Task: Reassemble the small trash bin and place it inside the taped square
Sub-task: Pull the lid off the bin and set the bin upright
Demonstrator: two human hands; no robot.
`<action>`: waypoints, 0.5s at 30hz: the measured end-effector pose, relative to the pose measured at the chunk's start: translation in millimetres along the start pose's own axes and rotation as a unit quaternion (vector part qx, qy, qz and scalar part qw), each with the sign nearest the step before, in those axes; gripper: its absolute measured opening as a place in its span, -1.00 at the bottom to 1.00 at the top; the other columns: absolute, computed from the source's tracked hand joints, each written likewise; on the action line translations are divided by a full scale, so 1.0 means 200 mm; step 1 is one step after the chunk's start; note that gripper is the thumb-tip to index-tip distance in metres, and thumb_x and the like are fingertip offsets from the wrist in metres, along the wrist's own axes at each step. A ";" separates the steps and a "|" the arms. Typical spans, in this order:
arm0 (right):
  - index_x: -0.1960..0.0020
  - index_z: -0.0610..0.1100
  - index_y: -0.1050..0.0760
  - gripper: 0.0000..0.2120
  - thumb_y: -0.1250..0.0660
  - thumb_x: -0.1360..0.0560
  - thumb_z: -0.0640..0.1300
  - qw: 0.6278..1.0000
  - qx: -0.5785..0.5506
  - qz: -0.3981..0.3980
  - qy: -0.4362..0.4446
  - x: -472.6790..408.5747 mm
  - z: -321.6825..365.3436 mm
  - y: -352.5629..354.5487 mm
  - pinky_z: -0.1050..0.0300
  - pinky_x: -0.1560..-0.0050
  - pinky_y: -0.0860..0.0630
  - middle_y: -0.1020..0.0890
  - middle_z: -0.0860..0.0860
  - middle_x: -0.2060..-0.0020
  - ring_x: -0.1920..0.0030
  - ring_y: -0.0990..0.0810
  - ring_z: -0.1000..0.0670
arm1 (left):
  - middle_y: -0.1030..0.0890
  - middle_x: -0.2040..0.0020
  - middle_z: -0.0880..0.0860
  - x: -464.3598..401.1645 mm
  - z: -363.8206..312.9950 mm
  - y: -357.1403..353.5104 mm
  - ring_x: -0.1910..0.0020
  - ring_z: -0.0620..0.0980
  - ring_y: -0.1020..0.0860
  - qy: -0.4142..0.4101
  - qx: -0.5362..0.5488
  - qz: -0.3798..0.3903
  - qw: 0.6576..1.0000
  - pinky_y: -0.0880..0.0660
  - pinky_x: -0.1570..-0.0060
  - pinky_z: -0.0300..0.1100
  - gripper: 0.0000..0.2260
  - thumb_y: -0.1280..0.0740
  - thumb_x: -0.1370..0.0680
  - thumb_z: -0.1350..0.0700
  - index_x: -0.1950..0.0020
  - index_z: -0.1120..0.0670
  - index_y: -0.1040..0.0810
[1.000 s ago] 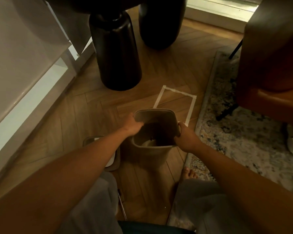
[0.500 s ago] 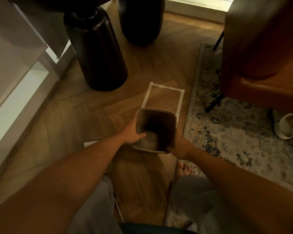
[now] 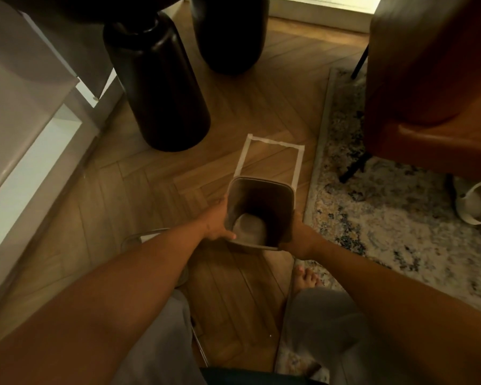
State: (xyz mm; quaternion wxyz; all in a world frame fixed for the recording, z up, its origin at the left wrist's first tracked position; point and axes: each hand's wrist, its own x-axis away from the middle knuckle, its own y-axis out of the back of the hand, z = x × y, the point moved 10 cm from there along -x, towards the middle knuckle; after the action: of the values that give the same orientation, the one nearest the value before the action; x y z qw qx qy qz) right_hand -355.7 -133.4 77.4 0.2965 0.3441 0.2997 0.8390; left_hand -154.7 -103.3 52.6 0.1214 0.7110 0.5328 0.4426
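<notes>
A small beige trash bin (image 3: pixel 272 187), open at the top and without a lid, is held above the wooden floor. My left hand (image 3: pixel 215 223) grips its left rim and my right hand (image 3: pixel 300 240) grips its right side. The bin covers the near edge of the white taped square (image 3: pixel 272 143), whose far half shows just beyond it. Part of a flat lid-like piece (image 3: pixel 139 237) lies on the floor under my left forearm, mostly hidden.
Two big black vases (image 3: pixel 156 87) stand behind and left of the square. A patterned rug (image 3: pixel 386 218) runs along its right side, with a brown chair (image 3: pixel 433 79) and a pale slipper (image 3: pixel 475 202) on it. White furniture (image 3: pixel 25 134) lines the left. My bare foot (image 3: pixel 307 277) is below the bin.
Both hands have lifted the bin off the floor and carried it forward toward the taped square. The view has shifted left, bringing the slipper into sight.
</notes>
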 end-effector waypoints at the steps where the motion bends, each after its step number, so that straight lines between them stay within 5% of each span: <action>1: -0.52 -0.15 -0.29 -0.24 -0.57 -0.44 -0.07 1.000 -0.006 0.006 -0.013 0.00 -0.01 -0.01 0.15 -0.15 -0.39 -0.33 -0.13 -0.42 -0.26 -0.46 -0.07 | -0.28 -0.55 0.13 0.00 0.00 0.00 -0.50 0.14 -0.31 -0.003 0.001 0.003 1.000 -0.28 -0.41 -0.03 0.20 -0.66 -0.27 -0.01 -0.64 -0.01 0.13; 7: -0.62 -0.13 0.07 0.13 -0.64 -0.33 -0.16 0.996 -0.049 0.019 -0.070 0.02 -0.07 -0.05 0.03 -0.31 -0.47 -0.35 -0.13 -0.44 -0.41 -0.42 -0.14 | -0.13 -0.62 0.15 -0.01 0.03 -0.03 -0.56 0.17 -0.17 0.009 -0.023 0.046 0.999 -0.18 -0.46 0.02 0.25 -0.65 -0.28 0.03 -0.63 0.02 0.24; 12: -0.65 -0.16 0.05 0.17 -0.66 -0.31 -0.06 0.996 -0.015 0.023 -0.082 -0.01 -0.07 -0.07 0.15 -0.31 -0.40 -0.17 -0.12 -0.54 -0.45 -0.38 -0.13 | -0.13 -0.62 0.14 -0.01 0.03 -0.02 -0.57 0.16 -0.16 -0.002 -0.016 0.048 0.999 -0.19 -0.50 0.11 0.22 -0.65 -0.29 0.09 -0.64 0.02 0.21; 15: -0.64 -0.18 -0.03 0.07 -0.62 -0.37 0.01 0.986 0.024 0.068 -0.151 -0.03 -0.10 -0.09 0.10 -0.30 -0.44 -0.27 -0.19 -0.51 -0.41 -0.43 -0.18 | -0.19 -0.60 0.11 0.01 0.02 0.01 -0.54 0.12 -0.21 -0.022 -0.010 0.038 0.999 -0.24 -0.48 0.09 0.16 -0.64 -0.31 0.03 -0.65 -0.01 0.13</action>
State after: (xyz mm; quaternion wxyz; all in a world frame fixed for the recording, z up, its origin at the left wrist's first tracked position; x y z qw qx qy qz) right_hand -361.5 -132.1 49.8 0.2727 0.4932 0.2476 0.7881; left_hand -151.4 -101.7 52.0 0.1235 0.7389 0.4981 0.4367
